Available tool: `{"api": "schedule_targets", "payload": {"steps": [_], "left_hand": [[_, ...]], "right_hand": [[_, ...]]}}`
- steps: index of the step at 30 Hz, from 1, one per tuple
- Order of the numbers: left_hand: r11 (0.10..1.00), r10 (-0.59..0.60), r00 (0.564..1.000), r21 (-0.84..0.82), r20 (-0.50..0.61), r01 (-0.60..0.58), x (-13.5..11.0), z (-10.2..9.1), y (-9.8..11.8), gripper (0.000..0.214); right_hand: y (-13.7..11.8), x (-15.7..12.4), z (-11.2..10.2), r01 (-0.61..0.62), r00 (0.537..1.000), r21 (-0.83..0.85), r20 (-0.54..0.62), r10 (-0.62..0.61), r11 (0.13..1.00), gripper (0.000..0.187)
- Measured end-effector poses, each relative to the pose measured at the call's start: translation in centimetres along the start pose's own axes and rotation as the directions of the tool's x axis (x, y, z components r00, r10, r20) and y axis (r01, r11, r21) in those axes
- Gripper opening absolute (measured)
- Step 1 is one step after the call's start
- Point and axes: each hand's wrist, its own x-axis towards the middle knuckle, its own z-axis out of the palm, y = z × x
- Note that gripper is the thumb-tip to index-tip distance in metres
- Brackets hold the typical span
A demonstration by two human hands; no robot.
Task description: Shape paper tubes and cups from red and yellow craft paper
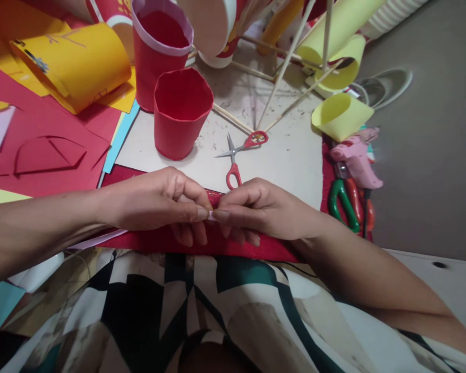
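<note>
Between my two hands runs a narrow pale lilac paper strip (210,215), pinched at thumb and forefinger. My left hand (166,202) grips it from one side, and my right hand (262,207) from the other. A longer stretch of lilac strip trails out beneath my left wrist. Just beyond my fingers lie small scissors (233,153) with red handles, their blades apart. Past my left hand stands a red paper cup (180,122). A taller red cup (151,67) with a lilac rim is behind it.
Orange paper rolled into a tube (85,67) lies over red sheets (50,129) at left. Thin wooden sticks (283,67) form a frame at the back. Yellow paper rolls (339,116), a pink glue gun (359,163) and green-handled scissors (341,204) line the right side.
</note>
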Motion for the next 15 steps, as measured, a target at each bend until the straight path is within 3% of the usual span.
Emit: {"api": "schedule_targets", "payload": {"steps": [10, 15], "left_hand": [[1.0, -0.029, 0.997, 0.005, -0.07, 0.03, -0.3, -0.3, 1.0, 0.016], [0.999, 0.041, 0.996, -0.014, -0.082, -0.042, -0.2, 0.0, 0.7, 0.017]], "right_hand": [[-0.1, -1.0, -1.0, 0.125, 0.984, -0.11, -0.114, -0.138, 0.986, 0.036], [-0.2, -1.0, -1.1, 0.147, 0.98, -0.132, -0.115, -0.163, 0.98, 0.042]]}}
